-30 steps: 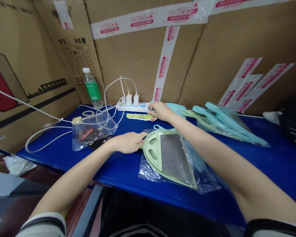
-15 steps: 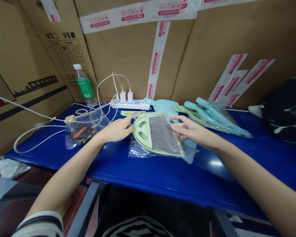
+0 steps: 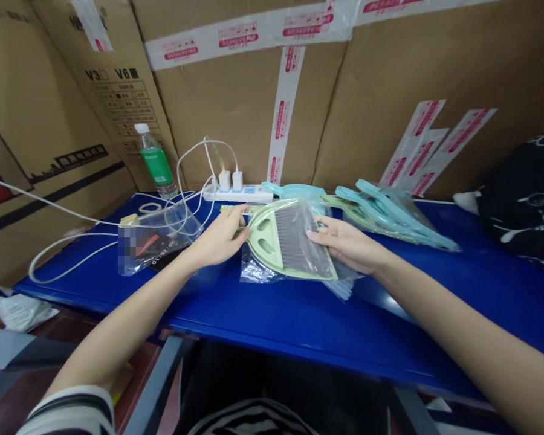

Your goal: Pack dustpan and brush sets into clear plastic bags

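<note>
Head view, left to right. Water bottle point(image 3: 153, 162) stands at the back left against the cardboard boxes point(image 3: 236, 121). White cable point(image 3: 58, 244) loops over the blue table point(image 3: 299, 326), with a clear pouch point(image 3: 156, 241) beside it and a power strip point(image 3: 238, 193) behind.

Left hand point(image 3: 220, 237) is closed on the handle end of the green dustpan point(image 3: 265, 241). The pan has a brush point(image 3: 299, 241) nested in it and sits partly in a clear bag point(image 3: 258, 273), tilted, just above the table at mid-front.

Right hand point(image 3: 347, 244) pinches the other end, thumb on top and fingers under the film.

Pile of bagged sets point(image 3: 390, 214) lies further right.

Step in hand looks like working the set and its bag between both hands. Any further move likely needs one hand to pin the pan while the other handles the slippery film.
</note>
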Motion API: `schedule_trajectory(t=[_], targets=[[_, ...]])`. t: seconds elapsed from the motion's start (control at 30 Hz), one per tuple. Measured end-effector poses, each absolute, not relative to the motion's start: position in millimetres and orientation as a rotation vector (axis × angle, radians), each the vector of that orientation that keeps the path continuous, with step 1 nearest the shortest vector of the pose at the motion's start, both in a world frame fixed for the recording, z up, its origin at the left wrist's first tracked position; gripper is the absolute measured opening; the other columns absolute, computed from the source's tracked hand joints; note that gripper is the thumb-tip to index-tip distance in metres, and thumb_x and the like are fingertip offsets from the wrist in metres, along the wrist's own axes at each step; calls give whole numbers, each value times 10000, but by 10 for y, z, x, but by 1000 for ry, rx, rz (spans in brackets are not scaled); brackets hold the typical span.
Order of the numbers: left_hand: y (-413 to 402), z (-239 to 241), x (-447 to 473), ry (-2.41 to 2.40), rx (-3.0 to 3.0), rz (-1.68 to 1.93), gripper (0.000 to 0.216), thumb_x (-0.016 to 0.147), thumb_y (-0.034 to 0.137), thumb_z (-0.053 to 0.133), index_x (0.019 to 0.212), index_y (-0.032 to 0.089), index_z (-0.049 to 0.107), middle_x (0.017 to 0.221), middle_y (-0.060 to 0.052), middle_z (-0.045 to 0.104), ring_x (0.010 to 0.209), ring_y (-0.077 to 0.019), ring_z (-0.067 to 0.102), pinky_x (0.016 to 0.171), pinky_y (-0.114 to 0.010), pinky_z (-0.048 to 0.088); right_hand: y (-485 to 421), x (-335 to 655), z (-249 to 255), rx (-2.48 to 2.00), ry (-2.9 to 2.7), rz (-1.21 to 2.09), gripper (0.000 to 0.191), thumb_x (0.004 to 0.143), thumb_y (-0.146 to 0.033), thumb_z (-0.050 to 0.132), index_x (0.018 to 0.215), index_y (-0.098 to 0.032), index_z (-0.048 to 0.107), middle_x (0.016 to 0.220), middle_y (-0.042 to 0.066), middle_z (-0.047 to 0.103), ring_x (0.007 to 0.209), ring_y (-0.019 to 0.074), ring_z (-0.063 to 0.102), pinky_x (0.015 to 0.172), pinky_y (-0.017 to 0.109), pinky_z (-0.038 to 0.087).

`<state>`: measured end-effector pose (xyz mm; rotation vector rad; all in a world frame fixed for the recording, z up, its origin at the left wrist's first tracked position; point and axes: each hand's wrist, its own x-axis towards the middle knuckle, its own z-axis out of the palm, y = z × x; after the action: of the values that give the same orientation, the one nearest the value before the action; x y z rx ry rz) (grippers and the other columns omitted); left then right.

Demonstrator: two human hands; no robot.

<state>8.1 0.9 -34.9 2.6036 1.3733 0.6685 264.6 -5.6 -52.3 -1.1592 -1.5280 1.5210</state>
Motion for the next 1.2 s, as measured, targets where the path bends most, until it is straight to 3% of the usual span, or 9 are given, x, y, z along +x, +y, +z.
schedule_trajectory(t=[0.13, 0.3, 0.43, 0.63, 0.73, 0.83, 1.0, 1.1, 1.2], targets=[[-76, -351, 143, 986, 2990, 852, 581, 911, 529, 479, 1350, 153, 423, 1319, -180, 493, 1234, -309, 441, 1032, -487, 387, -21, 2659, -494, -1167, -1355, 1461, 280, 835, -245, 555, 1112, -203, 568, 1039, 98, 724, 955, 221, 697, 912, 411, 543], [-160, -369, 194, 665, 3223, 624, 418, 1019, 224, 233, 1242, 260, 586, 1082, -84, 656, 994, -198, 580, 885, -374, 490, -36, 2683, -405, -1180, -1442, 1460, 210, 822, -287, 535, 1015, -254, 611, 994, 81, 739, 1003, 254, 687, 892, 430, 539], [-193, -269, 138, 818, 3259, 672, 461, 1029, 243, 205, 1128, 287, 653, 910, -46, 674, 812, -165, 585, 763, -336, 513, -13, 2771, -358, -1212, -1541, 1329, 261, 788, -354, 550, 1030, -280, 616, 1018, 85, 732, 1002, 283, 681, 813, 451, 565], [-269, 17, -232, 1579, 3066, 1682, 259, 951, 300, 459, 868, 295, 705, 764, -35, 596, 737, -187, 528, 719, -402, 477, 68, 2912, -327, -1248, -1463, 1138, 321, 765, -378, 576, 1071, -282, 590, 1034, 83, 721, 1005, 297, 670, 839, 487, 548], [-313, 150, -402, 2114, 2782, 1991, 294, 898, 178, 457, 807, 286, 714, 778, -55, 563, 778, -219, 516, 785, -479, 441, 49, 2877, -340, -1245, -1457, 1157, 354, 780, -383, 569, 1122, -292, 569, 1034, 82, 721, 976, 296, 676, 844, 503, 540], [-306, 209, -468, 2459, 2576, 1519, 273, 809, 112, 456, 771, 239, 695, 834, -69, 564, 853, -252, 541, 744, -459, 467, 9, 2807, -362, -1224, -1500, 1200, 374, 778, -401, 578, 1137, -298, 561, 1046, 82, 721, 959, 291, 680, 861, 500, 533], [-184, 159, -500, 2554, 2383, 118, 200, 724, 106, 485, 727, 173, 674, 802, -115, 638, 803, -301, 619, 614, -394, 504, -18, 2758, -379, -1197, -1531, 1273, 396, 766, -415, 609, 1145, -304, 577, 1060, 93, 722, 992, 308, 676, 821, 485, 549], [-142, 140, -528, 2429, 2371, -83, 150, 770, 226, 568, 807, 162, 698, 756, -114, 674, 733, -307, 641, 627, -416, 516, -14, 2760, -391, -1191, -1527, 1322, 404, 778, -401, 615, 1170, -309, 576, 1073, 88, 725, 1018, 305, 672, 834, 485, 546], [-145, 115, -469, 2243, 2592, -39, 345, 796, 393, 641, 1037, 148, 676, 933, -131, 707, 891, -323, 648, 760, -439, 528, -12, 2753, -418, -1182, -1496, 1367, 404, 793, -384, 612, 1188, -312, 570, 1088, 69, 724, 1042, 277, 667, 901, 460, 520]])
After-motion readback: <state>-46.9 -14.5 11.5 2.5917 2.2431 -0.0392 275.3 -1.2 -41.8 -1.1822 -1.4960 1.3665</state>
